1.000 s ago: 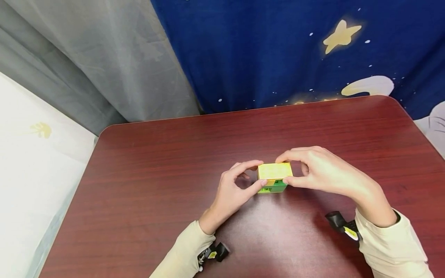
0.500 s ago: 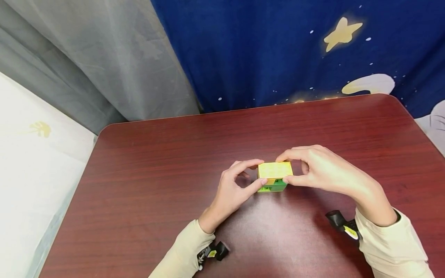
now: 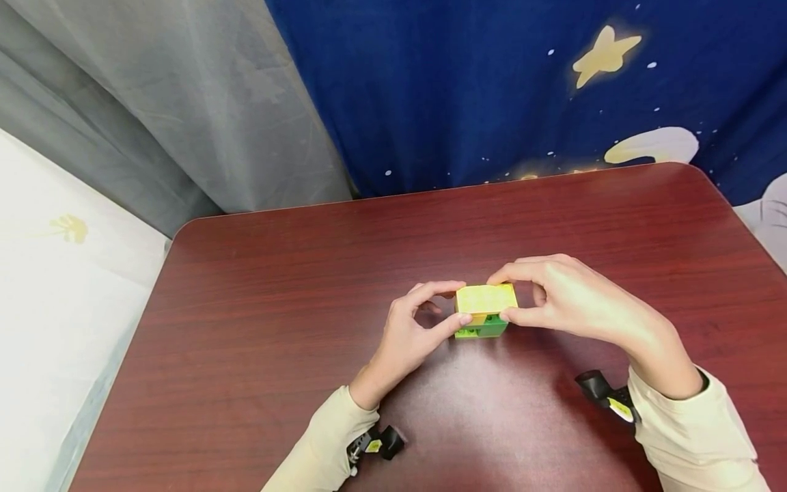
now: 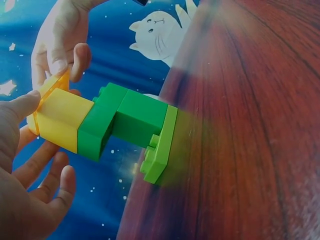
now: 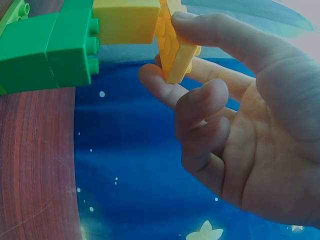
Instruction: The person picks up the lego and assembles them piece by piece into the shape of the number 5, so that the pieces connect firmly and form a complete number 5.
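Note:
A small tower of toy building bricks stands on the table in the head view. A thin yellow plate brick (image 3: 487,299) tops it, flat over a yellow brick (image 4: 65,119). Below come two green bricks (image 4: 100,125), set offset from each other, then a thin light green plate brick (image 4: 162,150) at the base. My left hand (image 3: 406,331) pinches the left end of the yellow plate brick between thumb and index finger. At its right end, my right hand (image 3: 565,297) pinches the same plate, thumb in front and index finger behind. Studs show under its overhang in the right wrist view.
The dark red wooden table (image 3: 277,328) spreads around the bricks. Blue star-printed cloth (image 3: 479,89) and grey cloth (image 3: 184,102) hang behind its far edge. A black wrist camera (image 3: 390,443) is strapped at the left sleeve, another black camera (image 3: 593,385) at the right.

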Motion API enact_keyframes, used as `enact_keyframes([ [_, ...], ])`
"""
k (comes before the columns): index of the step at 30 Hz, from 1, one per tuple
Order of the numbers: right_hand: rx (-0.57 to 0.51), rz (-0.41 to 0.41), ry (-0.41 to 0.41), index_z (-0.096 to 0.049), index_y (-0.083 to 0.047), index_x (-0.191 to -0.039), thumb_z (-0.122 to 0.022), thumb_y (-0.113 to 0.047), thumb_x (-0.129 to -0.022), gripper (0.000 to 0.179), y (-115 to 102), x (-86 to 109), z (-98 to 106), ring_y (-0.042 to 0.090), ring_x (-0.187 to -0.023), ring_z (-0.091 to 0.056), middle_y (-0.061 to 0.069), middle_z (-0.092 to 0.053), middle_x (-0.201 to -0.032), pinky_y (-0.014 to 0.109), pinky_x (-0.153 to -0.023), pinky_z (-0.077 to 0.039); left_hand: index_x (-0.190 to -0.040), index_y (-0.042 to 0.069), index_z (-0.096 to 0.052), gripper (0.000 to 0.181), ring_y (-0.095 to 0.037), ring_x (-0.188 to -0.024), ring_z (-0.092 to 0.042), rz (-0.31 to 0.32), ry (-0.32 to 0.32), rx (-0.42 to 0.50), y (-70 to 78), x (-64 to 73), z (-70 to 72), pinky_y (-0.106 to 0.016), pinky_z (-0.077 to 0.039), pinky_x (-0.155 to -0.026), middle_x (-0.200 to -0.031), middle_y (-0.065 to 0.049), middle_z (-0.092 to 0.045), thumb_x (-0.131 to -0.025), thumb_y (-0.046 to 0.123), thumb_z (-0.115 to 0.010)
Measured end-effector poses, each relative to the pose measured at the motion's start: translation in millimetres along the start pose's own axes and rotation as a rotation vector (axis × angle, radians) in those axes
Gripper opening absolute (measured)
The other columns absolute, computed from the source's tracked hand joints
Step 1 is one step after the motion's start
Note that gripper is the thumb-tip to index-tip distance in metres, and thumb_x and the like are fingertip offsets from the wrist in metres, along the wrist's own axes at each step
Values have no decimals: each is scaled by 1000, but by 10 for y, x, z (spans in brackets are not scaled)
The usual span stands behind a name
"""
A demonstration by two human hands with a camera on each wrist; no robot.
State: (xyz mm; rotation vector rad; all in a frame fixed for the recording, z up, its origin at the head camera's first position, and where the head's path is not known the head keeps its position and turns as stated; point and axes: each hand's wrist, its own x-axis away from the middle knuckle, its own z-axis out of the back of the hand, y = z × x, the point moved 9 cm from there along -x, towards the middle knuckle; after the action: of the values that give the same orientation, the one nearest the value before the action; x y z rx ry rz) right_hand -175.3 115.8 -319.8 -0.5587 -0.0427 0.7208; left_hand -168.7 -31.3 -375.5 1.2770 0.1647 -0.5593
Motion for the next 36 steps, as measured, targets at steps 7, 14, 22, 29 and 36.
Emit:
enact_keyframes([
  [7,-5,-9,-8,-66,-23,-100,-76,-20,-74,28,20,2,-4,-1,-48,-41,-16,-55,-79,21,-49,-37,-112,15,-66,35,-17,-92,-57,-4,-14,-11,15,-18,-2,-38,-51,-68,-104,4,-65,-78,17,-76],
  [14,-21,-8,-6,-67,-23,-101,-76,-21,-76,27,11,4,-8,-1,-49,-41,-16,-55,-80,21,-48,-37,-108,4,-64,34,-26,-90,-58,-7,-28,10,241,-49,18,-40,-51,-68,-101,-6,-66,-76,4,-75],
  [22,-10,1,2,-67,-25,-101,-76,-21,-76,27,-2,-1,-1,-1,-49,-39,-17,-55,-81,21,-49,-36,-110,9,-65,36,-19,-91,-58,-18,-23,2,52,-22,-7,-36,-51,-67,-103,-1,-66,-76,11,-77],
  [29,-13,-11,-11,-67,-26,-100,-77,-21,-75,27,6,-13,-13,0,-47,-39,-18,-56,-79,21,-47,-36,-111,12,-64,35,-18,-93,-57,4,-40,27,21,-24,-5,-36,-51,-69,-103,2,-64,-77,13,-76],
  [36,-11,-16,-15,-67,-26,-100,-77,-21,-74,28,28,-12,-18,1,-47,-40,-17,-56,-80,21,-47,-36,-107,0,-63,34,-27,-92,-58,19,-49,56,264,-61,32,-42,-51,-69,-102,-10,-65,-75,0,-75],
])
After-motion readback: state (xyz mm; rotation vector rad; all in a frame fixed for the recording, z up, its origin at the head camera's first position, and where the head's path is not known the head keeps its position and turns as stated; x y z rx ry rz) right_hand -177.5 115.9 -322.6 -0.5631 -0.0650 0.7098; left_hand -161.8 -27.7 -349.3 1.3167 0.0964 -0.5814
